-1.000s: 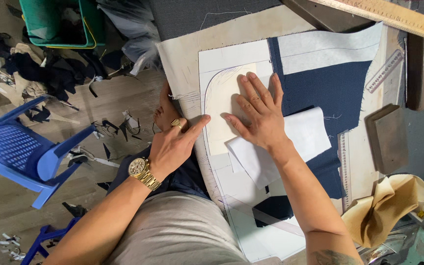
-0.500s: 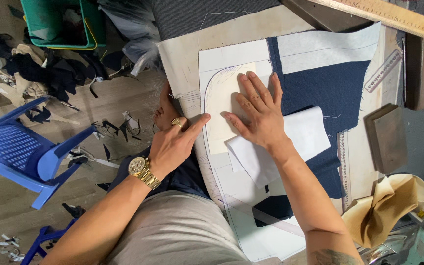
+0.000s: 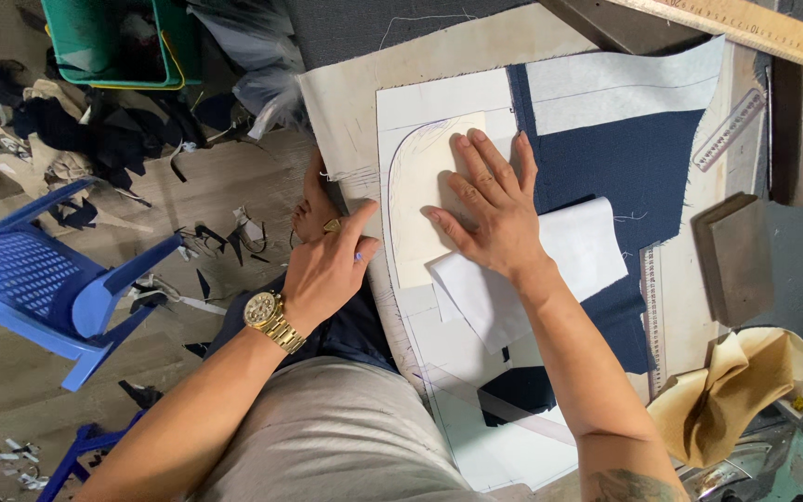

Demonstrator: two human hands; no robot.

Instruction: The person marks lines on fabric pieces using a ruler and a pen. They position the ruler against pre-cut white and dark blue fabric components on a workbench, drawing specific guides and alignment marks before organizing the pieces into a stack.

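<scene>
Right hand [image 3: 490, 209] flat on stiff cream card template [image 3: 425, 200]

The table [image 3: 346, 102] carried a beige cloth cover. On it lay a white pattern sheet [image 3: 401, 107], navy fabric [image 3: 625, 167], a clear ruler [image 3: 729, 130], a grey block [image 3: 741, 256] and a tan rag [image 3: 745, 390]. A wooden ruler [image 3: 745, 23] lay at the far edge.
</scene>
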